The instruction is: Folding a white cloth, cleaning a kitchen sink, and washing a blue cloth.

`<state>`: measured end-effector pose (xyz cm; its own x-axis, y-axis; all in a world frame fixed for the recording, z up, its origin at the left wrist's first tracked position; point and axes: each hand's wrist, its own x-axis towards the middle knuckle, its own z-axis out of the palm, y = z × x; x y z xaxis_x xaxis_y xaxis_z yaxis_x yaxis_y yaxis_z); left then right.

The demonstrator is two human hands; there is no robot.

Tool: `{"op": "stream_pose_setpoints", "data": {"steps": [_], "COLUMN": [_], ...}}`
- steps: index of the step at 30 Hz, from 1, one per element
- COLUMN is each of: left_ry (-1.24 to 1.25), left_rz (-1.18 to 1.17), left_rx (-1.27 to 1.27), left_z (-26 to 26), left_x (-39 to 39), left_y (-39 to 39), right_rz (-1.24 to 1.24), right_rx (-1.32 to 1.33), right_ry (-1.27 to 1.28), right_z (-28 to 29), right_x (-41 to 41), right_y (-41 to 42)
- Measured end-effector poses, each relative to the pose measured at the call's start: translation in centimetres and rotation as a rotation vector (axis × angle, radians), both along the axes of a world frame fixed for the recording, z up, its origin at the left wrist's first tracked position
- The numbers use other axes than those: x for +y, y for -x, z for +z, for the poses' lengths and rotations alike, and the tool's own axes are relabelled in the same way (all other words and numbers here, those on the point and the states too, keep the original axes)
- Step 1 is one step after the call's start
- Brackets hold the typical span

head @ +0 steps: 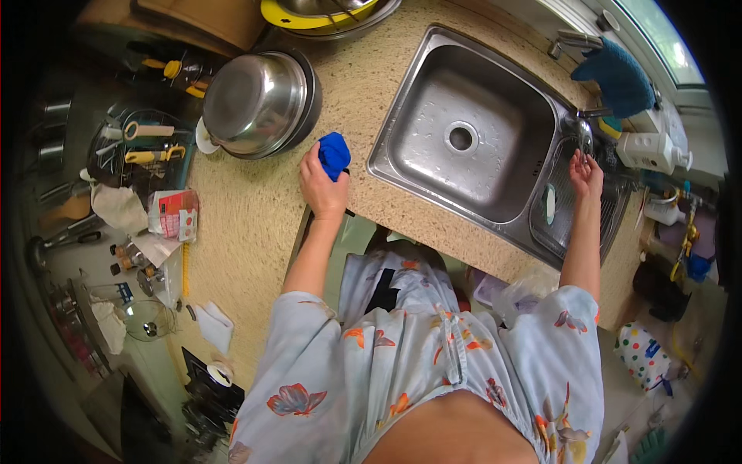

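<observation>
My left hand (324, 185) grips a bunched blue cloth (334, 155) over the speckled counter, between a stack of upturned metal bowls (255, 104) and the sink. My right hand (585, 174) is raised over the ribbed drainer at the sink's right, its fingers bent at the metal faucet's base (584, 134); whether they touch it I cannot tell. The stainless steel sink basin (469, 127) is wet with drops and holds no dishes. On the drainer, left of my right hand, lies a white and green oval thing (549, 204).
A teal cloth (620, 78) hangs over the faucet's spout. A white pump bottle (649, 152) stands beyond the drainer. A yellow colander (313, 20) with metal bowls sits at the back. At left are a dish rack (153, 142) and a red and white packet (174, 214).
</observation>
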<state>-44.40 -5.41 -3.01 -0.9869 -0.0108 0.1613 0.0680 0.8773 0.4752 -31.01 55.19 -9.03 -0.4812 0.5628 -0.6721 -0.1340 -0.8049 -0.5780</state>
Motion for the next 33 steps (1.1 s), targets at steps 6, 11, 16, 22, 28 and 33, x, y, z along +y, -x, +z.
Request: {"op": "stream_pose_setpoints", "data": {"steps": [6, 11, 16, 22, 28, 33], "left_ry": [-0.809, -1.449, -1.556, -1.595, -1.602, -1.659], "left_rz": [0.277, 0.433, 0.479, 0.424, 0.506, 0.554], "left_rx": [-0.262, -0.450, -0.500, -0.585, -0.609, -0.638], "left_z": [2.3, 1.7, 1.1, 2.8, 0.6, 0.9], "left_x": [-5.9, -11.6, -12.5, -13.2, -14.8, -15.3], "left_y": [-2.7, -7.1, -9.5, -10.7, -10.8, -10.5], "right_rz": [-0.077, 0.595, 1.491, 1.088, 1.447, 0.583], "right_rx": [-0.110, -0.345, 0.157, -0.249, -0.912, -0.411], "right_ry": [-0.091, -1.467, -1.895, -2.140, -1.274, -1.970], "right_z": [1.1, 4.8, 5.8, 1.6, -8.7, -4.0], "right_x": [-2.9, -26.6, -47.5, -43.9, -24.7, -29.3], "right_y": [0.0, 5.1, 10.3, 26.2, 20.7, 11.1]}}
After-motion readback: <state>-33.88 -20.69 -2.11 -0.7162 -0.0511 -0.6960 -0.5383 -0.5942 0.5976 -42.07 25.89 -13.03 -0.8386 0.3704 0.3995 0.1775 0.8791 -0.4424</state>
